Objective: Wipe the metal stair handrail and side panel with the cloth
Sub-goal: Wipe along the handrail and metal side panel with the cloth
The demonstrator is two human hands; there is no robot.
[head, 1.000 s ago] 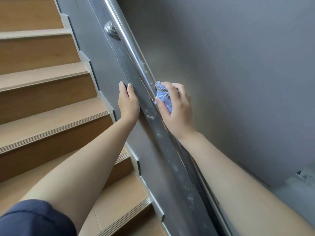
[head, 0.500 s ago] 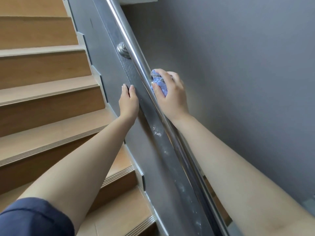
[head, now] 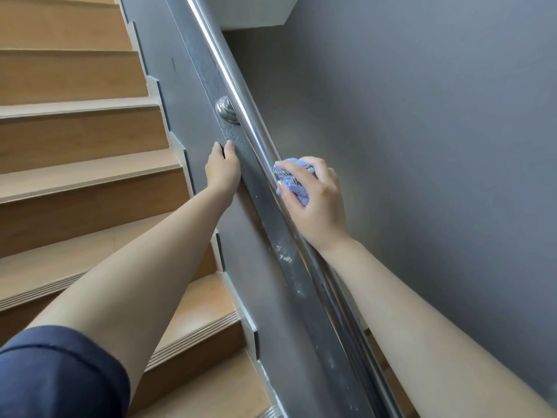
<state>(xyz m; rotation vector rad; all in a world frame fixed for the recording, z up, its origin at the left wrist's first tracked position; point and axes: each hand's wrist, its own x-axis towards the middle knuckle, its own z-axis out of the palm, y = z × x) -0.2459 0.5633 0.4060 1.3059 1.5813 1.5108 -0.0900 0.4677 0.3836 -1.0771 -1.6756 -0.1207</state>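
A shiny metal handrail (head: 229, 73) runs diagonally from top centre down to the lower right. Beneath it lies the dark grey side panel (head: 265, 285), speckled with white dust lower down. My right hand (head: 316, 203) is shut on a bunched blue cloth (head: 291, 181) and presses it against the right side of the rail. My left hand (head: 223, 171) rests flat on the panel's top edge, fingers together and pointing up the stairs, holding nothing. A round metal rail bracket (head: 226, 109) sits just above my left hand.
Wooden stair treads (head: 75, 173) with ribbed nosings climb on the left. A grey wall (head: 422, 131) closes in on the right of the rail. A white ceiling underside (head: 256, 10) shows at the top. My dark blue sleeve (head: 57, 375) fills the lower left corner.
My view has tilted up the stairs, so the bracket now sits lower in frame. My right hand with the cloth has slid back down the rail. My left hand stays on the panel edge.
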